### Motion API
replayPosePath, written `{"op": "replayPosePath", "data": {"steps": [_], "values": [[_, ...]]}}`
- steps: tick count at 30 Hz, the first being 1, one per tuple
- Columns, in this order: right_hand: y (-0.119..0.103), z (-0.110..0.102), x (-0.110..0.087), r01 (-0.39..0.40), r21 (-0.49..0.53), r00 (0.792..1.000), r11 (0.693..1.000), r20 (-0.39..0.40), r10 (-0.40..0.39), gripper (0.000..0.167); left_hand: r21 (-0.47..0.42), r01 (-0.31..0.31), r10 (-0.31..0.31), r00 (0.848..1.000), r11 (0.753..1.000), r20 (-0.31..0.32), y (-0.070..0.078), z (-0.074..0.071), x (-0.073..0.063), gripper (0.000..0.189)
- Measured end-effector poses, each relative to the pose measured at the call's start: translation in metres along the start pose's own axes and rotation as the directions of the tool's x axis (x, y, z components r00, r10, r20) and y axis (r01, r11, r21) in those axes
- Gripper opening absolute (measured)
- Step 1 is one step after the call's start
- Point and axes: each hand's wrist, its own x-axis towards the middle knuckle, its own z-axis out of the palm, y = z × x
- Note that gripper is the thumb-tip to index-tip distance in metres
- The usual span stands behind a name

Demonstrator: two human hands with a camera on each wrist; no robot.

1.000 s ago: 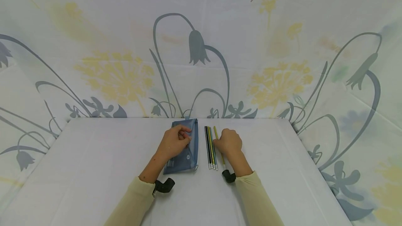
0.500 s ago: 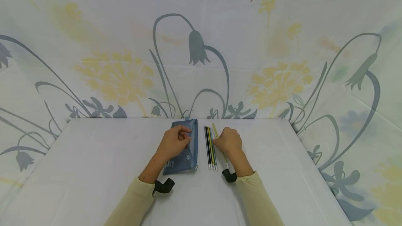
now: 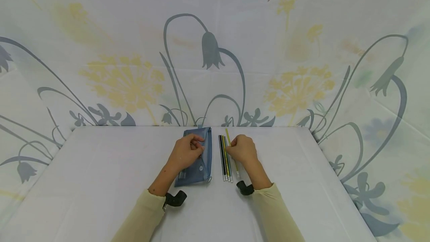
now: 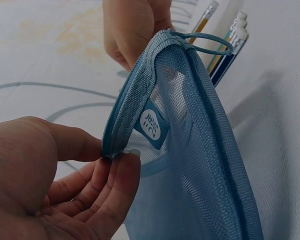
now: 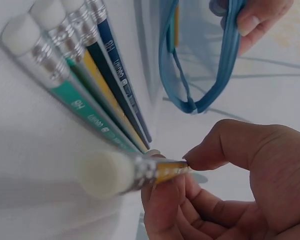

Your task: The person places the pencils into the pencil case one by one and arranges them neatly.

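Note:
In the head view my left hand (image 3: 186, 152) is over a blue mesh pencil case (image 3: 193, 176). The left wrist view shows its thumb and fingers pinching the zippered edge of the case (image 4: 190, 165), with the mouth apart. My right hand (image 3: 244, 150) pinches a yellow pencil (image 3: 237, 169) between thumb and fingers; its white eraser end (image 5: 107, 172) faces the right wrist camera. Just left of it, several pencils (image 3: 226, 169) lie side by side, erasers toward me. A yellow strip (image 5: 176, 25) shows within the case opening; what it belongs to is unclear.
A white table (image 3: 117, 174) spreads around the things. Behind it hangs a flower-patterned cloth (image 3: 215, 85), which also runs along both sides. A wire-like ring loop (image 4: 210, 42) hangs from the case's corner. Black wrist cameras (image 3: 176, 198) sit below both hands.
My right hand has shifted slightly left and away from me. The yellow pencil moved with it, its far end now further up and left. The left hand and case look unmoved.

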Motion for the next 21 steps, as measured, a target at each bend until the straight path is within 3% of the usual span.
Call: {"op": "replayPosePath", "data": {"steps": [10,21], "values": [[-0.001,0.002,0.001,0.014,0.111,0.999,0.994,0.036,-0.018,0.015,0.013,0.004,-0.004,1.0,1.0,0.004,-0.001,0.0,0.001,0.024],[-0.004,0.013,0.002,0.019,0.279,0.998,0.96,0.057,-0.037,0.011,-0.008,0.006,-0.006,1.0,1.0,0.01,-0.002,0.001,0.002,0.026]]}}
